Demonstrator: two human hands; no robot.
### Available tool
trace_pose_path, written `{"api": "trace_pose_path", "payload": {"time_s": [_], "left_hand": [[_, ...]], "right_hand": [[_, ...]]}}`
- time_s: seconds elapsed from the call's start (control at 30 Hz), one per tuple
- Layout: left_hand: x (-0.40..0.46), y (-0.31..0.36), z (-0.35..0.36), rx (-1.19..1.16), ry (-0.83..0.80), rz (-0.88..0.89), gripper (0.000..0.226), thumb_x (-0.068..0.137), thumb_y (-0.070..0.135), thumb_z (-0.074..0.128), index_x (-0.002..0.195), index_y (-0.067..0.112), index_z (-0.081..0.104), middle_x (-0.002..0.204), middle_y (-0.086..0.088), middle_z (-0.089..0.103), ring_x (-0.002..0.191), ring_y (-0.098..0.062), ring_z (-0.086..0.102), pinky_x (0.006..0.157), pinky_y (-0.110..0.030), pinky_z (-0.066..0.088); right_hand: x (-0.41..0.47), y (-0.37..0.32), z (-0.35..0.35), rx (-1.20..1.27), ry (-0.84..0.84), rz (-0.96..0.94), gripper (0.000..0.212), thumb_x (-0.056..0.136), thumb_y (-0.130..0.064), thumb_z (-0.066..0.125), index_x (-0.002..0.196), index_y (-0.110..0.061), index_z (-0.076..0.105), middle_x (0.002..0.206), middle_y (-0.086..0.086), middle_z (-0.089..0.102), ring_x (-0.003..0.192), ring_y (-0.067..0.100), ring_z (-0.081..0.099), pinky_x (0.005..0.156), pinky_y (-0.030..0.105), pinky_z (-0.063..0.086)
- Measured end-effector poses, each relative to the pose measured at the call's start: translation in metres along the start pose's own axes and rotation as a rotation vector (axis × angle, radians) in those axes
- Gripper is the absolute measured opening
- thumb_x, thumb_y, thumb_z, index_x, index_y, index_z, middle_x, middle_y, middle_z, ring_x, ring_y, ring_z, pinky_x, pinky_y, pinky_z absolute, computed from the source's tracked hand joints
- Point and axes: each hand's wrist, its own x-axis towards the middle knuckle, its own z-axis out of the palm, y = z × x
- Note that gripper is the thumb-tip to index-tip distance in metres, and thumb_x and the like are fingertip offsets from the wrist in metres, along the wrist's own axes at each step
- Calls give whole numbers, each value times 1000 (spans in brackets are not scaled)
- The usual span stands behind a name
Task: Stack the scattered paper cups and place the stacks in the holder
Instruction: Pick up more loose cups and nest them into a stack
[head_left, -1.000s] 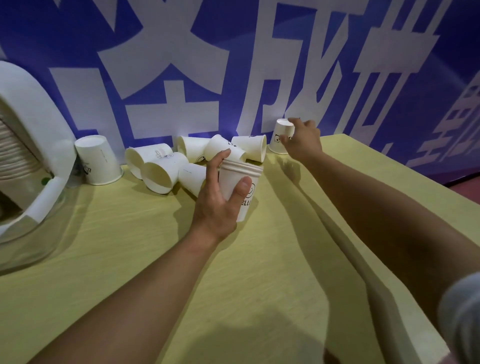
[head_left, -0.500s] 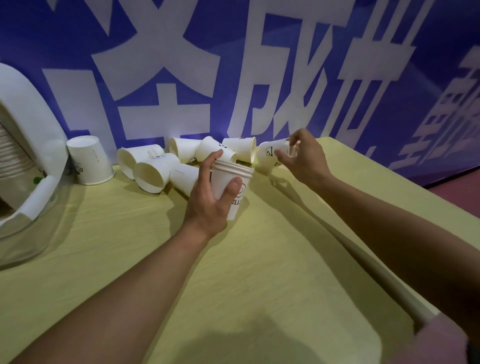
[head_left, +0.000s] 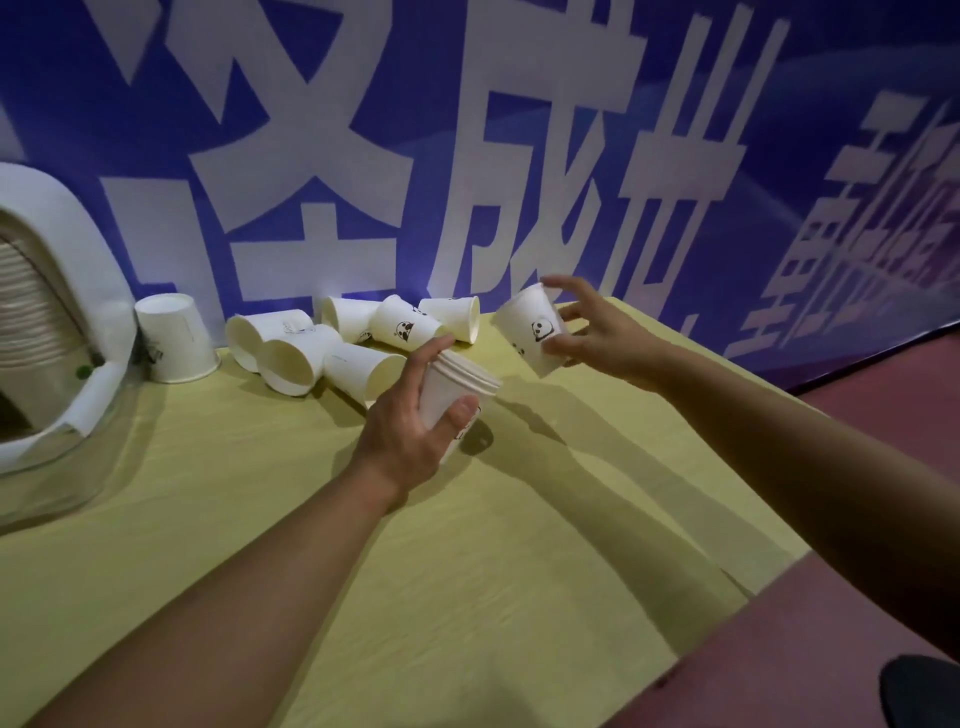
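My left hand (head_left: 410, 421) grips a short stack of white paper cups (head_left: 457, 389), mouth up, just above the yellow table (head_left: 467, 571). To its right, my right hand (head_left: 597, 332) holds a single white cup with a panda print (head_left: 530, 332), lifted off the table and tilted. Several loose cups (head_left: 332, 343) lie on their sides behind the stack near the wall. One cup (head_left: 174, 332) stands upside down at the left. The white cup holder (head_left: 57, 270) at the far left has stacked cups inside.
A blue banner with large white characters (head_left: 467, 156) forms the back wall. The table's right edge (head_left: 753, 597) runs diagonally, with dark red floor (head_left: 857, 623) beyond it. A clear rounded base (head_left: 62, 467) sits under the holder.
My right hand picked the panda cup up from beside the wall and carried it toward the stack, turning it. My left hand kept its hold on the stack and moved little.
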Motion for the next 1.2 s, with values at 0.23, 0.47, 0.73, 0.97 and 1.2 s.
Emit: {"api": "trace_pose_path", "payload": {"time_s": [0.23,0.47,0.73,0.97,1.2], "left_hand": [[-3,5,-2,-75,51,13,72,83,73,49,141,72,8,148,6,45,123,-14,52,96,-37,52],[2,13,-11,-113,353,43,71,88,67,45,146,63,4,149,16,32,126,1,40,95,-18,42],[3,12,-55,-103,409,-14,59,85,66,55,138,54,32,135,2,55,108,-15,64,84,-45,60],[-16,-8,-88,-5,389,-69,58,83,67,53,136,64,30,130,11,58,105,-8,64,83,-40,59],[-24,-10,-100,-37,315,-97,55,82,63,56,129,75,30,125,34,56,106,-4,63,84,-41,60]], "right_hand": [[-24,-60,40,255,106,-213,66,89,-22,71,137,-41,29,126,-3,50,106,14,63,78,29,59],[-22,-58,89,151,128,-226,36,102,-33,52,137,-28,55,128,-10,63,110,3,58,90,28,51],[69,-17,75,-66,284,-98,41,91,-23,70,130,-29,59,132,-1,56,112,14,54,93,28,48],[136,27,88,-214,186,26,77,80,-33,81,146,-35,42,156,0,37,141,29,34,113,51,33],[150,45,96,-103,255,-8,62,82,-24,80,136,-30,50,139,1,51,122,24,53,95,31,45]]}}
